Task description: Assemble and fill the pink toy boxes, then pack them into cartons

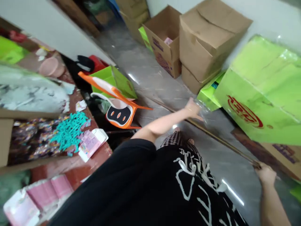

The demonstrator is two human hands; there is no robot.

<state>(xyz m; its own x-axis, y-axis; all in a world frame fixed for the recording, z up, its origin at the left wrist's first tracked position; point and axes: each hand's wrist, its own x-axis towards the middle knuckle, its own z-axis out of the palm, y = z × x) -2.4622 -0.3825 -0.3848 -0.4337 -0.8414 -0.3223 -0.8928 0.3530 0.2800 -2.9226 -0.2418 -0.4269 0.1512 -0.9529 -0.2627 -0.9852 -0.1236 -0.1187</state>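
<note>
A long, thin, brown pole-like strip (218, 139) runs diagonally over the grey floor in front of my body; blur hides its exact kind. My right hand (266, 175) is closed around its near end at the lower right. Further along, my left hand (193, 109) reaches out over the strip, its fingers apart and blurred. Whether the left palm touches the strip, I cannot tell. Just beyond that hand sits a small green box (210, 97), with a shiny clear patch beside it.
Brown cartons (207, 34) and a large green box (263, 91) line the wall. An orange-and-white chair (119, 114) stands left, near a green open box (113, 80). The red table (97, 160) carries a carton of small pieces, turquoise parts (71, 130) and pink boxes (50, 191).
</note>
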